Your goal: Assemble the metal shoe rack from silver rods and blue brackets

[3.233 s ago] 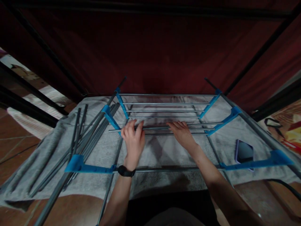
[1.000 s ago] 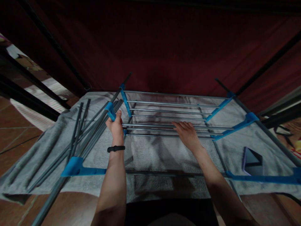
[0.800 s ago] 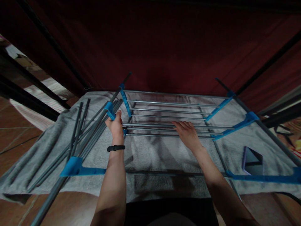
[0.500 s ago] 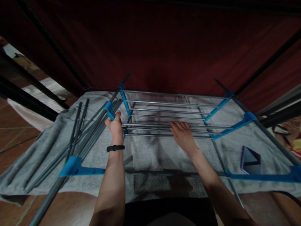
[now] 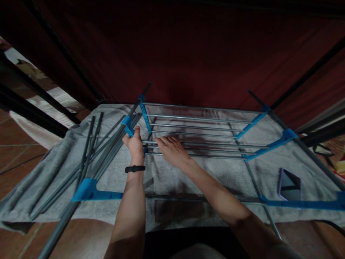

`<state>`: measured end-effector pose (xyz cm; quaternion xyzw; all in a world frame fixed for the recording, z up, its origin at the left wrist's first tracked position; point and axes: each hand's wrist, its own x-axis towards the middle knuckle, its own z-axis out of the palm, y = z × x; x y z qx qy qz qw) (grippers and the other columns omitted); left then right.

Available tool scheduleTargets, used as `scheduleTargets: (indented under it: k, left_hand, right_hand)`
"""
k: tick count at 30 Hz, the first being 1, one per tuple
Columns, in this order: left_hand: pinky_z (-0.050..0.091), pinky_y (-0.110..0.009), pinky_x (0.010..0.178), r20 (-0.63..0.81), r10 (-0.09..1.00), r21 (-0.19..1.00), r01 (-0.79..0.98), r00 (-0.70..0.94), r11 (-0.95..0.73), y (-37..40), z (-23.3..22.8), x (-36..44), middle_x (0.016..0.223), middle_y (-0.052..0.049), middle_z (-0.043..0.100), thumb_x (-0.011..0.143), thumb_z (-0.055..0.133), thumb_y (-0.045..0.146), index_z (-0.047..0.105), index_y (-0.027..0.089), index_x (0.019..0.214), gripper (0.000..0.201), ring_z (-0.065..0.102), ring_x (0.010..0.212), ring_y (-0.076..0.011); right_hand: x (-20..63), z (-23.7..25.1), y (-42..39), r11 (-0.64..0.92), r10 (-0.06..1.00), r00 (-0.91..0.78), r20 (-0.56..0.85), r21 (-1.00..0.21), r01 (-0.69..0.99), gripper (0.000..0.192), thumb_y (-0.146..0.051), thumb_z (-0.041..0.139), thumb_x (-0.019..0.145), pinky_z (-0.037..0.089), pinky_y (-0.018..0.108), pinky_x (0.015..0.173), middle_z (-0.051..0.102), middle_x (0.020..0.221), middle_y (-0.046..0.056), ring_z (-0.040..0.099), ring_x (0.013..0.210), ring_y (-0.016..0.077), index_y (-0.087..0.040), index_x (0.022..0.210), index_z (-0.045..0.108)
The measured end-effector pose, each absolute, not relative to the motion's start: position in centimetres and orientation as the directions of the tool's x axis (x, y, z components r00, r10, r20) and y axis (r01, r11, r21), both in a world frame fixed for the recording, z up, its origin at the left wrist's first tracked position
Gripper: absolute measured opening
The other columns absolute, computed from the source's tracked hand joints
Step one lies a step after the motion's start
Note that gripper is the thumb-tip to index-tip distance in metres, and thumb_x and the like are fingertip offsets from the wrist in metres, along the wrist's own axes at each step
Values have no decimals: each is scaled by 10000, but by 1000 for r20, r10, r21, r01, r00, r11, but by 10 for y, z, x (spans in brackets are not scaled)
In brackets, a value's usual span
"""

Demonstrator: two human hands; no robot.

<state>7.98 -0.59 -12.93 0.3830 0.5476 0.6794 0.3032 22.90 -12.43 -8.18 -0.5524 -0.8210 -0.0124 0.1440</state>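
**Loose rods, crowded fingers at the left bracket**

The drying rack (image 5: 199, 144) is lying flat on a gray towel (image 5: 188, 176) spread over the floor, and the near group of thin metal rods (image 5: 210, 145) is running across it toward a blue bracket (image 5: 128, 126) on the rack's left side. The left hand (image 5: 134, 144) is closing around the rack right at that bracket, thumb up against the blue plastic. The right hand (image 5: 172, 151) is lying flat and open across the rods just right of the bracket, fingers spread, pressing rather than gripping.

Both hands are working close together here, so a rod end slipping out of the bracket could pinch a finger between metal and plastic. Pushing unevenly on one rod could bend it or spring its far end out of the opposite blue bracket (image 5: 253, 153).

Left of the bracket, loose gray poles (image 5: 88, 158) are lying in a heap on the towel; a knock from the rack could roll them. Far to the right of the bracket, a phone (image 5: 289, 184) is sitting on the towel, tucked beside a blue bar (image 5: 299, 204), where a shifting frame could scrape it.
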Motion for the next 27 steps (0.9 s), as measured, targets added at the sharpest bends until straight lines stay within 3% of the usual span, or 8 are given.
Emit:
scheduleTargets:
  k: [5, 9, 15, 20, 24, 27]
  left_hand:
    - [256, -253, 509, 187, 825, 973, -14, -533, -229, -3, -130, 79, 521, 88, 288, 706, 730, 438, 310, 221, 537, 502, 261, 512, -62]
    - [258, -241, 504, 172, 837, 972, -47, -520, -229, -5, -127, 79, 527, 89, 261, 691, 782, 454, 283, 221, 543, 571, 246, 522, -58]
    - [288, -248, 546, 236, 822, 952, -45, -519, -301, -11, -134, 80, 601, 76, 280, 696, 784, 555, 339, 218, 597, 566, 274, 560, -74]
    - [366, -270, 621, 356, 769, 923, 69, -531, -380, -18, -143, 75, 659, 47, 383, 783, 634, 686, 448, 213, 673, 520, 373, 638, -114]
    - [405, -279, 637, 353, 738, 918, 59, -576, -393, -23, -144, 74, 652, 35, 346, 882, 512, 675, 385, 221, 639, 530, 382, 655, -128]
    - [450, -291, 668, 321, 753, 929, 35, -574, -369, -24, -143, 75, 658, 21, 405, 923, 468, 637, 434, 217, 655, 499, 447, 672, -140]
  right_hand:
    - [198, -73, -101, 465, 879, -427, 214, -181, 867, 339, -129, 330, 1015, 496, 350, 917, 645, 1226, 88, 601, 1115, 211, -191, 1270, 544]
    - [179, -69, -87, 437, 898, -414, 147, -203, 876, 326, -123, 293, 1018, 525, 346, 860, 646, 1229, 99, 628, 1076, 210, -178, 1208, 552]
    - [175, -71, -85, 419, 906, -400, 137, -153, 895, 330, -165, 244, 1043, 534, 357, 827, 661, 1216, 113, 661, 1009, 208, -169, 1230, 516]
    - [175, -71, -83, 416, 908, -400, 128, -140, 899, 347, -226, 236, 1057, 532, 350, 803, 701, 1169, 91, 693, 938, 206, -187, 1282, 497]
    - [170, -71, -78, 364, 929, -349, 121, -139, 921, 408, -403, 258, 1073, 530, 352, 817, 739, 1089, 71, 709, 910, 213, -244, 1400, 444]
    - [167, -71, -78, 346, 932, -324, 160, -133, 929, 446, -421, 242, 1074, 536, 357, 805, 738, 1093, 72, 706, 909, 216, -237, 1436, 427]
